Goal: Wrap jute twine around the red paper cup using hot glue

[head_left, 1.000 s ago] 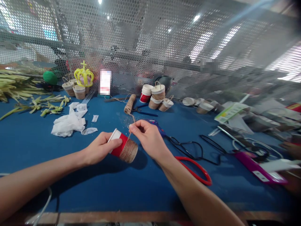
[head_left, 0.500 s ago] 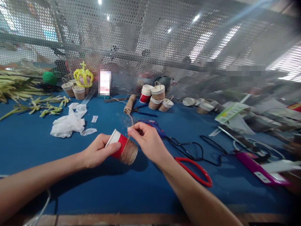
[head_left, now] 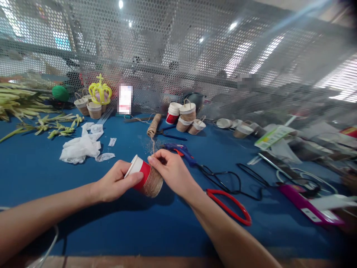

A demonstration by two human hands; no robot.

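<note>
Holding: left hand (head_left: 117,182) grips the red paper cup (head_left: 145,179) by its rim end, tilted above the blue table (head_left: 41,167).
Cup: lower half wrapped in twine (head_left: 153,143) (upper part bare).
Pinching: right hand (head_left: 173,171) closes on the twine at the cup.
Spool (head_left: 154,125): behind, well apart.
Glue gun (head_left: 181,151): just beside the right hand.

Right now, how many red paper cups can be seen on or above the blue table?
2: one red cup held in the left hand, half wrapped in twine; another red cup standing near the mesh wall. Others may be hidden.
</note>
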